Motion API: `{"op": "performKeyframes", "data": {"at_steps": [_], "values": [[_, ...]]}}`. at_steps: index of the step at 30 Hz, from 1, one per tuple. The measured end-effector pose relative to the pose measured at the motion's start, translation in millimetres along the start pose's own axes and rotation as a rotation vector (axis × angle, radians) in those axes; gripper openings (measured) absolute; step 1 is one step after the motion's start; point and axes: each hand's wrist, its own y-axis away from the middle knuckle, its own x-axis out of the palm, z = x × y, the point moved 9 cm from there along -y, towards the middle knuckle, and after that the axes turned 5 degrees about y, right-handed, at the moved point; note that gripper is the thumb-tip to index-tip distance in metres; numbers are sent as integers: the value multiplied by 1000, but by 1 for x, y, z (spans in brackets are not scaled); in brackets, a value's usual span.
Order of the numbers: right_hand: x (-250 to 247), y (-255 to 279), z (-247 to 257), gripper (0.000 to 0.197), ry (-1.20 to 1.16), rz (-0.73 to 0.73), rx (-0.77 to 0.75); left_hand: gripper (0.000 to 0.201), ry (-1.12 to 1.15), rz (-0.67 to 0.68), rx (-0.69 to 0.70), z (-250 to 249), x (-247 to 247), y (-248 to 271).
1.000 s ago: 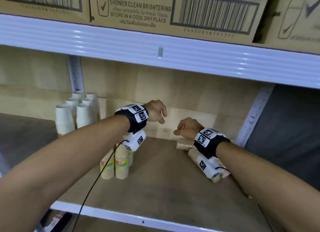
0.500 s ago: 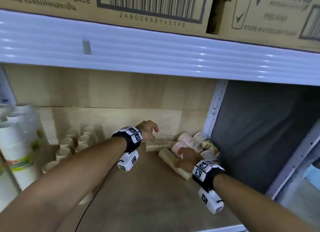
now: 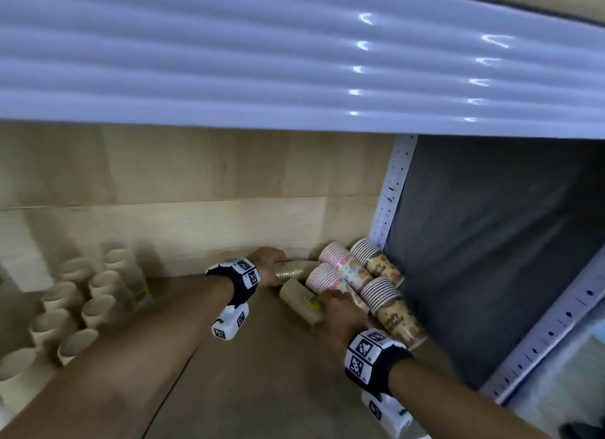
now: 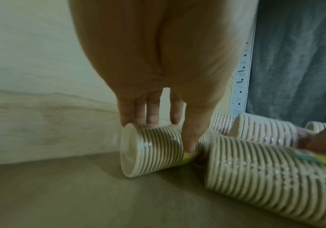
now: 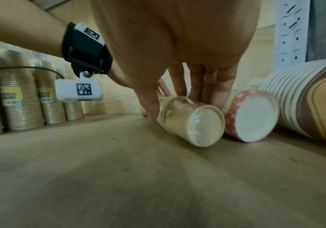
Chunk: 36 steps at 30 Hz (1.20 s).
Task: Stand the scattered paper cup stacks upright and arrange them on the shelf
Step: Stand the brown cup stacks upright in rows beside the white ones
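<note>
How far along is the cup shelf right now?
Partway. Done: the kraft stacks at the left stand upright in rows. In hand: the left hand grips a lying kraft stack by the back wall; the right hand grips another lying stack. Left: the pink stacks and brown-patterned stacks still lie in the right corner.

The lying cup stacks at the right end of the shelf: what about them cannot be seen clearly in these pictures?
- Head view: the right hand covers the middle of the plain brown stack.
- Left wrist view: the yellow label under the left hand's thumb is blurred, not readable.
- Right wrist view: the brown patterned stack is cut by the right edge.
</note>
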Motion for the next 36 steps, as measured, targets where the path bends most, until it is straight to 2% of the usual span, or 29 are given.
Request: {"op": "performKeyframes", "data": {"at_steps": [3,7,15,24,29,32,36], "values": [[-1,-1,1,55,1,-3,11,54,-20,-11,5,4,4,-5],[1,1,4,65,-29,57,-66,68,-50,-3,8,8,7,-8],[-9,10,3,65,-43,68,-80,69,-109,46,29,7,7,-10],[-12,12,5,68,-125,69,-67,73,-86,43,-44,24,0,4],[-30,9,13,62,-152,21,-101,81,-3,-25,-86,27,-27,29],[-44,6,20,45,-137,-35,-121,87,82,-81,-99,26,-40,46],[-61,6,40,32,-129,-37,-161,71,162,-126,-136,24,-43,71]]}}
